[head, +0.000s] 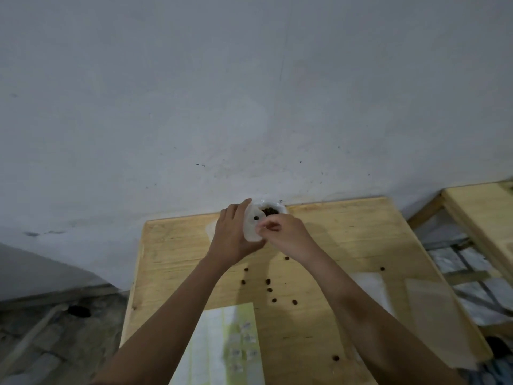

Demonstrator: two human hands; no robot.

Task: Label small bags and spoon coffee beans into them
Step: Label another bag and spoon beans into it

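At the far edge of the wooden table [347, 232], against the wall, stands a white plastic bag of coffee beans [269, 209], its mouth open and dark beans showing inside. My left hand [234, 232] holds a small clear bag [253, 226] beside it, fingers curled round the bag's side. My right hand [283, 232] pinches the near edge of that small bag; whether a spoon is in it cannot be told. Several loose coffee beans [268, 282] lie scattered on the table behind my hands.
A sheet of labels [236, 343] with green stripes lies at the near edge between my forearms. Clear plastic bags [424, 309] lie flat on the right side of the table. A second wooden bench [477, 215] stands to the right. Bare floor lies at the left.
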